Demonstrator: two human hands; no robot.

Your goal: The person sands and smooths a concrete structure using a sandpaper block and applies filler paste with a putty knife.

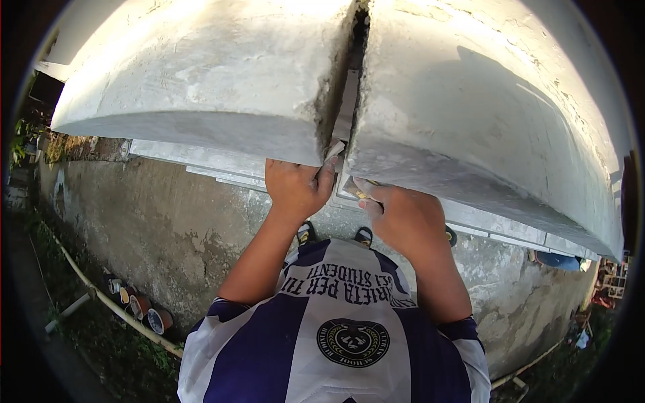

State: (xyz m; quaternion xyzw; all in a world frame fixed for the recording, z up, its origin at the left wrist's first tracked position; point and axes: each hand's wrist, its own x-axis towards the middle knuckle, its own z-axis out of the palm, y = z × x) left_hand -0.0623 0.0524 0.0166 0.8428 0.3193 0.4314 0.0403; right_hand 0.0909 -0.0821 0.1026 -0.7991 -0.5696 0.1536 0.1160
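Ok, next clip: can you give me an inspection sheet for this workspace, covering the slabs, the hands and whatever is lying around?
Surface: two white plastered slabs, rough and stained, left slab and right slab, split by a dark gap.
Job's things: small tool with a yellowish part, at the gap's lower end; pale strip inside the gap.
Clutter: open cans on the ground below.
Hands: left hand curled at the left slab's lower edge, grip unclear; right hand closed on the small tool.
Cables: nothing seen.
Surroundings: metal rails under the slabs, stained wall, long pipe along the ground, blue object at right.
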